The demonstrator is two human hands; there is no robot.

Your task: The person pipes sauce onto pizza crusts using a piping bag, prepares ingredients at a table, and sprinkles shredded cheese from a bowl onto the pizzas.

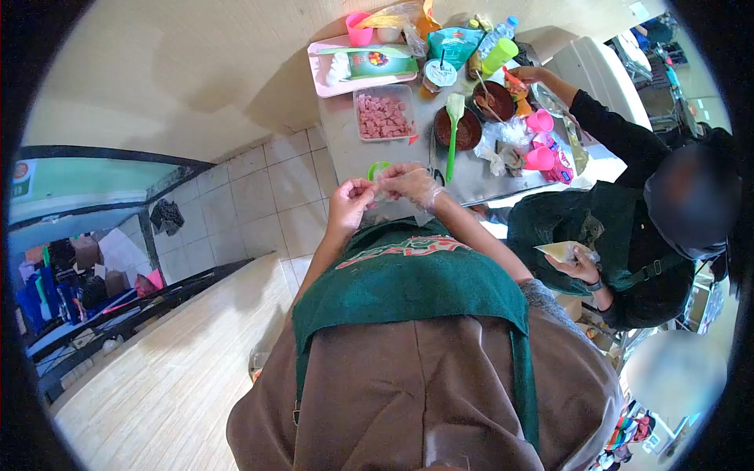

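My left hand point(351, 202) and my right hand point(412, 187) meet at the table's near edge, fingertips pinched close together. Loose clear plastic, like a thin disposable glove, covers my right hand. What the fingers pinch is too small and see-through to make out. Just beyond them is a small bright green round item point(378, 169), partly hidden. Pink cubes point(385, 114) fill a clear tub point(383, 140) farther back. To the right, a green-handled spatula point(452, 153) with a pale head lies across a dark bowl point(437, 135) with brown contents.
A co-worker at the right holds a filled clear bag point(561, 251) and reaches over the table. Another dark bowl point(477, 93), pink cups point(539, 120), a pink tray point(317, 67), a lidded cup point(439, 74) and bottles point(503, 30) crowd the table. A wall stands beyond.
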